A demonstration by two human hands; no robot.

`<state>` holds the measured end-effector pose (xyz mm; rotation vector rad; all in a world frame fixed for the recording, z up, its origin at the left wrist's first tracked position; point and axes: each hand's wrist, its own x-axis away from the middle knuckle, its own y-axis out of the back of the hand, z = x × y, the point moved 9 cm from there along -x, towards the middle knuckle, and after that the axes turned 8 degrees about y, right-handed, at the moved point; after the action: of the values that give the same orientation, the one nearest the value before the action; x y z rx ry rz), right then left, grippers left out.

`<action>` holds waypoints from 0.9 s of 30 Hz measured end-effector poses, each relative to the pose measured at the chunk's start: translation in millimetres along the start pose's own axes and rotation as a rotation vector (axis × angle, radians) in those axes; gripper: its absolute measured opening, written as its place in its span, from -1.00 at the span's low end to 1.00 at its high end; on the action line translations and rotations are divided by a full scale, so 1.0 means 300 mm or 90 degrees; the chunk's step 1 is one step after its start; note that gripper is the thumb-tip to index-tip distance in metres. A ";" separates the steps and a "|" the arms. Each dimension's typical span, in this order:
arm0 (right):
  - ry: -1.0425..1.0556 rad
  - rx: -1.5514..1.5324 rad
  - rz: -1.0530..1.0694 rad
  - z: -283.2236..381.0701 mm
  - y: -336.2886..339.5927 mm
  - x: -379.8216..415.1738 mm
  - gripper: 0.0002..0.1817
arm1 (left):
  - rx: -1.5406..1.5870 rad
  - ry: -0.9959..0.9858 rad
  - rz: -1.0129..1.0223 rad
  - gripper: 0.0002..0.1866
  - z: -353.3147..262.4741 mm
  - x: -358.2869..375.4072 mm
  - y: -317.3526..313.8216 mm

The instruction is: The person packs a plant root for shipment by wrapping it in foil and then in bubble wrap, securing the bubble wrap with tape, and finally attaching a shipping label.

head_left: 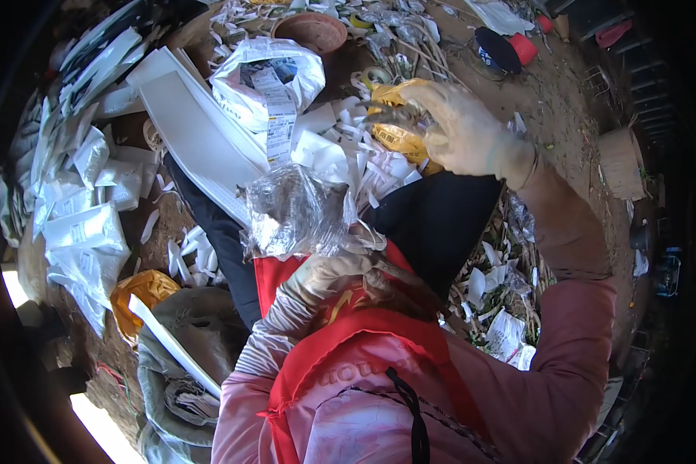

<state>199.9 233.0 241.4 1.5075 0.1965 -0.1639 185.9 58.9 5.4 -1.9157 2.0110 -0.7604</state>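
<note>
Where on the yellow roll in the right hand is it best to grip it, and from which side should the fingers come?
Probably the outer rim. The right hand already holds the yellow roll from its right side, fingers curled over the top edge. It is round and flat, so gripping across the rim looks steadier than the face. The left hand is busy with the clear plastic bag.
</note>
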 end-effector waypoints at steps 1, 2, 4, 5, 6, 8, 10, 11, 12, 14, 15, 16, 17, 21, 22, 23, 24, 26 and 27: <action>-0.031 -0.039 0.032 0.014 -0.040 0.031 -0.36 | 0.014 0.015 -0.003 -0.77 0.015 0.002 0.011; -0.050 -0.056 0.052 0.048 -0.062 0.049 -0.33 | 0.028 0.029 -0.007 -0.78 0.030 0.004 0.022; -0.057 -0.058 0.064 0.084 -0.124 0.091 -0.31 | 0.012 0.004 0.049 -0.79 0.007 0.006 0.006; -0.046 -0.063 0.054 0.106 -0.142 0.105 -0.30 | 0.004 -0.023 0.095 -0.77 -0.016 0.011 -0.008; -0.062 -0.093 0.047 0.109 -0.169 0.124 -0.30 | -0.002 -0.050 0.141 -0.76 -0.039 0.019 -0.022; -0.080 -0.129 0.078 0.120 -0.225 0.151 -0.30 | -0.032 -0.079 0.187 -0.69 -0.015 -0.002 -0.020; -0.081 -0.141 0.041 0.134 -0.256 0.172 -0.29 | 0.023 -0.122 0.175 -0.74 -0.053 -0.010 -0.042; -0.079 -0.148 0.023 0.143 -0.264 0.175 -0.28 | 0.093 -0.149 0.139 -0.81 -0.066 -0.016 -0.059; -0.084 -0.146 0.020 0.152 -0.270 0.173 -0.27 | 0.132 -0.150 0.124 -0.82 -0.076 -0.019 -0.063; -0.094 -0.142 0.013 0.168 -0.281 0.163 -0.24 | 0.177 -0.129 0.118 -0.81 -0.083 -0.029 -0.071; -0.090 -0.146 0.028 0.169 -0.302 0.159 -0.20 | 0.214 -0.113 0.115 -0.80 -0.072 -0.035 -0.067; -0.076 -0.151 0.012 0.180 -0.302 0.152 -0.18 | 0.252 -0.097 0.111 -0.80 -0.060 -0.041 -0.063; -0.061 -0.155 -0.004 0.193 -0.301 0.145 -0.16 | 0.322 -0.089 0.093 -0.79 -0.032 -0.049 -0.055; -0.041 -0.159 -0.037 0.217 -0.305 0.122 -0.11 | 0.410 -0.007 0.056 -0.75 -0.064 -0.038 -0.108; -0.042 -0.158 -0.040 0.220 -0.303 0.117 -0.12 | 0.410 0.019 0.049 -0.73 -0.065 -0.035 -0.116; -0.037 -0.137 -0.026 0.222 -0.308 0.110 -0.16 | 0.398 0.045 0.040 -0.71 -0.053 -0.033 -0.112; -0.033 -0.117 -0.014 0.221 -0.315 0.103 -0.19 | 0.387 0.072 0.031 -0.68 -0.042 -0.030 -0.106; -0.034 -0.106 0.017 0.212 -0.322 0.095 -0.31 | 0.383 0.056 0.082 -0.67 -0.047 -0.032 -0.115; -0.041 -0.117 0.036 0.208 -0.324 0.095 -0.38 | 0.382 0.055 0.079 -0.67 -0.045 -0.028 -0.116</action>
<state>207.2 165.6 143.7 1.3215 0.1142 -0.1446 209.1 69.9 33.9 -1.4193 1.6624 -1.2540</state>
